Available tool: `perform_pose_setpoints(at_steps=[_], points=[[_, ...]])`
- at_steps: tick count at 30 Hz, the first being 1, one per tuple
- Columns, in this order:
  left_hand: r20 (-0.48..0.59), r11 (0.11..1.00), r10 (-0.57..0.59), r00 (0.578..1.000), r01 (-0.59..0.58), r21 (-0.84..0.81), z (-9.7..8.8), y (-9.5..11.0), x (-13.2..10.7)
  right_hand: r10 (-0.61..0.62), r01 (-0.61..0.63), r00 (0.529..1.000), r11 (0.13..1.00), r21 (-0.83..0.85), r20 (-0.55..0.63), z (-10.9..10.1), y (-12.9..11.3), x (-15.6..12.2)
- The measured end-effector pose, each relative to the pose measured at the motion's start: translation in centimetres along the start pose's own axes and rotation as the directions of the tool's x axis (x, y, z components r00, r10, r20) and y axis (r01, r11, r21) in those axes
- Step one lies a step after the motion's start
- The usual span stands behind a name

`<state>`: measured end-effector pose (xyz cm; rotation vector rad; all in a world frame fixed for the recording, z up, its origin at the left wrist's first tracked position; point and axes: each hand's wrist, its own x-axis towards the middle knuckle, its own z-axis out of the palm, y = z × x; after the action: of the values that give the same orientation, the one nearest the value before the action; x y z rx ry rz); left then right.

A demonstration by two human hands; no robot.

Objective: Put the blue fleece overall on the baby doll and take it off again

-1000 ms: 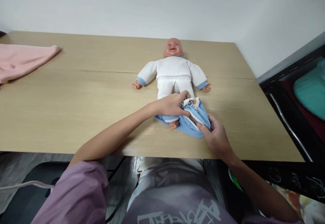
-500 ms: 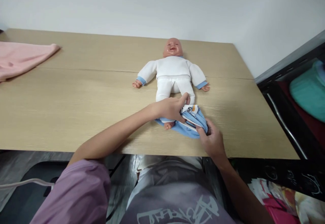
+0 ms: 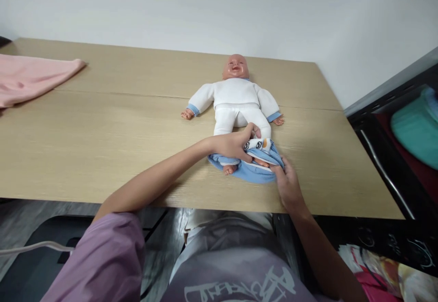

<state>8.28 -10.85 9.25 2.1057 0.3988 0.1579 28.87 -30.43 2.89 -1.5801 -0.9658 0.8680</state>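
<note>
A baby doll [image 3: 236,97] in a white top and white trousers lies on its back on the wooden table [image 3: 102,128], head toward the wall. A small blue garment [image 3: 255,170] with a printed patch is bunched around its feet. My left hand [image 3: 232,144] is closed, pinching the garment's upper edge at the doll's right-side leg. My right hand [image 3: 286,182] grips the garment's lower right edge. One bare doll foot [image 3: 227,170] sticks out at the bottom left of the garment.
A pink cloth [image 3: 30,78] lies at the table's far left. To the right of the table stands a dark rack [image 3: 390,156] holding a teal item [image 3: 415,126]. A white wall rises behind the table.
Both hands have drawn the blue garment slightly up the doll's legs, away from the table's near edge. The second foot now shows inside the garment's opening. My right hand moved inward.
</note>
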Motion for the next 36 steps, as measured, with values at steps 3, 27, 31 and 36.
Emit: perform_pose_setpoints(at_steps=[3,27,31,36], points=[[-0.04,0.997,0.013,0.999,-0.016,-0.081,-0.2,-0.4,0.2,0.08,-0.083,0.996,0.993,0.078,0.046,-0.2,-0.3,0.3],[-0.084,0.991,0.119,0.989,-0.123,-0.051,-2.3,-1.0,-0.4,-0.116,0.106,0.779,0.993,0.052,0.616,-5.2,-1.9,12.5],[-0.044,0.99,0.135,0.99,-0.137,-0.041,-2.2,-1.0,-0.8,-0.13,0.124,0.706,0.991,0.058,0.696,-5.1,-0.9,14.1],[-0.209,0.961,0.237,0.949,-0.197,0.195,-1.7,-0.9,-3.5,-0.185,0.153,0.656,0.982,0.111,0.732,-5.1,-1.0,14.0]])
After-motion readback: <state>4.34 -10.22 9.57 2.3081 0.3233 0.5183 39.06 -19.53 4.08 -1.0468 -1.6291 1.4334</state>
